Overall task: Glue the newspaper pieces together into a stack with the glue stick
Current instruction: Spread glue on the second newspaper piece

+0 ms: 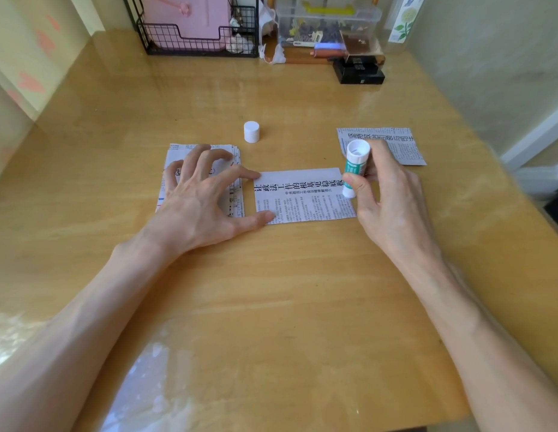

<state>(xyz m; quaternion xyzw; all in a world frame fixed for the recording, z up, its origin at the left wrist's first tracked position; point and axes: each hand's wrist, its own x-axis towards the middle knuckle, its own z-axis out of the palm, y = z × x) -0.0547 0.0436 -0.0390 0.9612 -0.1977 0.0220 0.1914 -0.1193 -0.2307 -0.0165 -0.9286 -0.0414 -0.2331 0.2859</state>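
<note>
my left hand [202, 194] spread flat-ish over stack of newspaper pieces [235, 198] at left; index and thumb tips press left edge of single newspaper piece [302, 198] lying on counter [271, 291]. my right hand [386, 194] grips uncapped glue stick [354, 169], tilted, lower end on that piece's right edge. white cap [251, 131] upright beyond. another piece [402, 148] behind right hand.

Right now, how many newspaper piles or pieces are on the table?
3: a pile under the left hand, a middle piece, a third piece behind the right hand. The pile's sheets can't be counted.
</note>
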